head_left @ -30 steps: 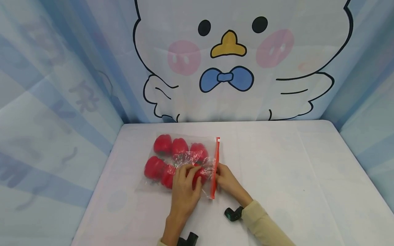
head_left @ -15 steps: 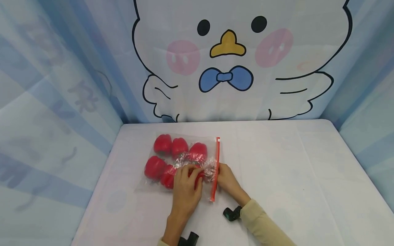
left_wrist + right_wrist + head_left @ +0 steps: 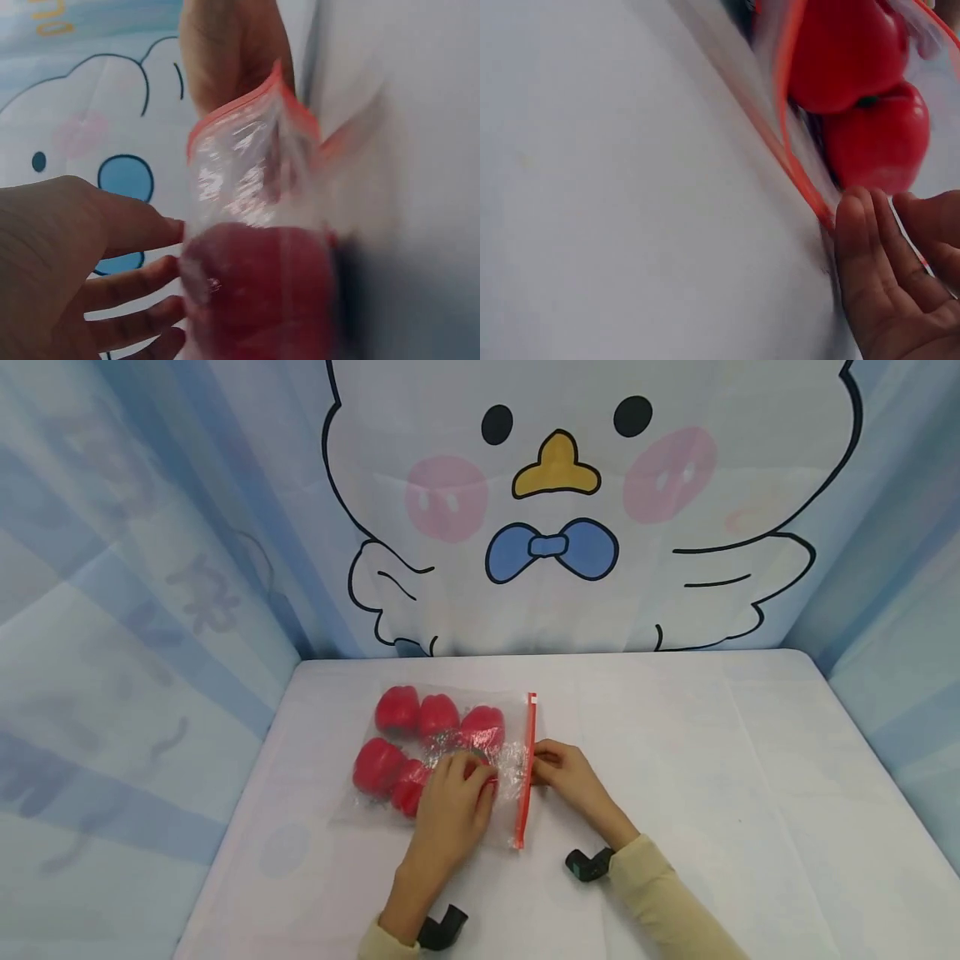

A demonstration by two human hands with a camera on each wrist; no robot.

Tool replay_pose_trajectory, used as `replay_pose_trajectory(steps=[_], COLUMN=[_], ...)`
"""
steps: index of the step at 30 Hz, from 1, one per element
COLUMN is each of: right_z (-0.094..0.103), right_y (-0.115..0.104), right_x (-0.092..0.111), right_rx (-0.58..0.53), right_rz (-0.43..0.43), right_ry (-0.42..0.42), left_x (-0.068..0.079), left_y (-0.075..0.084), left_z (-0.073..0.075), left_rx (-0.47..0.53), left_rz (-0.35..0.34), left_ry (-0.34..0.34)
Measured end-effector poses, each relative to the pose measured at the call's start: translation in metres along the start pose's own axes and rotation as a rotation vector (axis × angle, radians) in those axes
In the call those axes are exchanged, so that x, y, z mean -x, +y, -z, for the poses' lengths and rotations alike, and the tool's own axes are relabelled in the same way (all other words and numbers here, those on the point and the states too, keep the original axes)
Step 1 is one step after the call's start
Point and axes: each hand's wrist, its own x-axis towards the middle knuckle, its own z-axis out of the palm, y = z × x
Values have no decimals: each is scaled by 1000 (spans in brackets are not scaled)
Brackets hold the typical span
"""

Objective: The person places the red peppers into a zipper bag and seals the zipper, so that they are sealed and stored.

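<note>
A clear zip bag (image 3: pixel 507 827) with a red-orange zip edge (image 3: pixel 528 718) lies on the table, several red bell peppers (image 3: pixel 377 767) inside it. My left hand (image 3: pixel 452 814) lies over the near right part of the bag and partly covers a pepper. In the left wrist view its thumb and fingertips touch the plastic, fingers spread and only slightly bent. At the zip edge, my right hand (image 3: pixel 573 781) pinches the bag's rim between thumb and fingers. The right wrist view shows the bag's mouth gaping, with two peppers (image 3: pixel 874 139) visible within.
The table (image 3: pixel 675 760) has a white cover. Behind it hangs a curtain (image 3: pixel 555 610) printed with a cartoon face, and blue-white curtains (image 3: pixel 135 693) flank the sides. Black wrist cameras (image 3: pixel 588 865) sit at both wrists, close above the table.
My right hand has shifted slightly up and to the right along the zip edge. My left wrist has moved a little left, its fingers still over the same pepper. The bag stays nearly in place.
</note>
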Motion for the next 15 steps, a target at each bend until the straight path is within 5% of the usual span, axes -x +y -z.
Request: replay_pose_trajectory(steps=[8,15], right_z=[24,37], right_y=[-10,-19], right_x=[-7,-21], right_rx=[-38,-17], right_rz=[-21,-57], right_ry=[76,104], left_x=[-44,-92], left_y=[-3,-10], left_z=[17,20], left_rx=[64,284], left_rz=[23,72], left_ry=[-151,-275])
